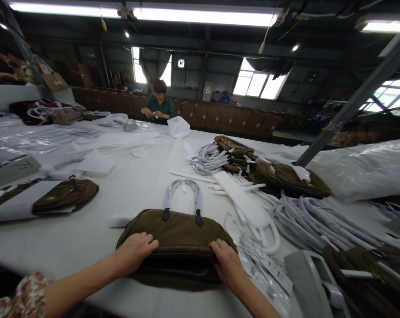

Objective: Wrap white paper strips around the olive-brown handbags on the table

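An olive-brown handbag lies on the white table right in front of me, its opening toward me with a dark lining showing. Its handle, wrapped in pale film, stretches away from me and ends in dark leather tabs. My left hand has its fingers curled over the bag's edge at the left. On the right side of the opening, my right hand grips the same edge, thumb partly hidden. Beside the bag, to the right, are clear packets of tags.
Wrapped handles and white foam strips are heaped at right, near stacked olive bags. A grey tape dispenser stands close on my right. Another wrapped bag lies left. Across the table a person handles something small.
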Available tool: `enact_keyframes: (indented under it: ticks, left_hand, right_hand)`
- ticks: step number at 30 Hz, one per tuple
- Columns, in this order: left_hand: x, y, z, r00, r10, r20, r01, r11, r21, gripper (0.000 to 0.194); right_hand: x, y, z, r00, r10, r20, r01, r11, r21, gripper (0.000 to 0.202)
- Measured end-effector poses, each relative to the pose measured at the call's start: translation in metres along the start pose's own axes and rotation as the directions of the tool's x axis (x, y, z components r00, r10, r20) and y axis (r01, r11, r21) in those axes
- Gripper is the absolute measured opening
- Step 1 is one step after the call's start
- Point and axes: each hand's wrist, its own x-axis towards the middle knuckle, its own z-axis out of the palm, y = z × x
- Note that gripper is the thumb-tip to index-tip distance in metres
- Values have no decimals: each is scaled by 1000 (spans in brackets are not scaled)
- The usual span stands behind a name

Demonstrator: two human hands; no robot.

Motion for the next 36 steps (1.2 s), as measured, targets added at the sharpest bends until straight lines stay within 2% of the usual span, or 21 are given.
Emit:
enact_keyframes:
  ticks: [4, 8, 10, 13, 15, 17, 18, 20, 22, 25, 28, 30, 32, 36]
  left_hand:
    - [-13, 1, 8, 998, -30, -57, 29, 999, -14, 30]
    - [-17, 3, 7, 997, -51, -50, 48, 997, -66, 30]
    - [-16, 4, -3, 999, -48, -24, 45, 995, -94, 33]
    - [-10, 6, -29, 1000, -31, 4, 31, 988, -149, 28]
    - [-3, 10, -46, 1000, -26, 1, 25, 983, -182, 31]
    - [3, 14, -55, 1000, -2, -7, 1, 984, -177, 36]
    - [4, 16, -55, 1000, 30, -8, -31, 988, -153, 33]
    - [2, 21, -45, 993, 121, -10, -121, 989, -83, 29]
    - [-5, 25, -23, 983, 184, -29, -184, 983, -22, 25]
    - [-18, 26, 13, 987, 142, -73, -141, 990, 11, 30]
    - [-24, 22, 38, 994, 31, -101, -33, 999, -20, 57]
    - [-25, 19, 47, 991, -12, -134, 9, 1000, -23, 77]
    - [-26, 20, 52, 987, -36, -156, 38, 999, 9, 89]
    - [-26, 29, 58, 989, -84, -126, 95, 992, 80, 89]
  right_hand:
    - [-5, -5, -27, 995, 86, 54, -91, 989, 112, 34]
    - [-12, -10, -35, 988, 146, 49, -151, 980, 129, 35]
    - [-14, -10, -33, 978, 209, 14, -209, 971, 116, 47]
    - [-16, -8, -28, 948, 317, -29, -313, 944, 109, 68]
    - [-16, -6, -23, 936, 348, -41, -342, 932, 117, 78]
    - [-18, -5, -16, 935, 348, -74, -341, 935, 97, 76]
    - [-20, -4, -12, 936, 336, -102, -331, 941, 71, 68]
    - [-28, 0, -1, 942, 285, -176, -289, 957, 4, 41]
    - [-38, 5, 15, 947, 182, -264, -204, 977, -58, 20]
    - [-50, 13, 38, 933, -9, -361, -37, 992, -121, 21]
    - [-54, 20, 51, 916, -117, -383, 51, 983, -177, 25]
    - [-55, 23, 53, 915, -149, -374, 71, 974, -216, 27]
    - [-58, 25, 49, 920, -175, -350, 90, 965, -245, 26]
    - [-64, 22, 21, 941, -256, -223, 199, 948, -248, 33]
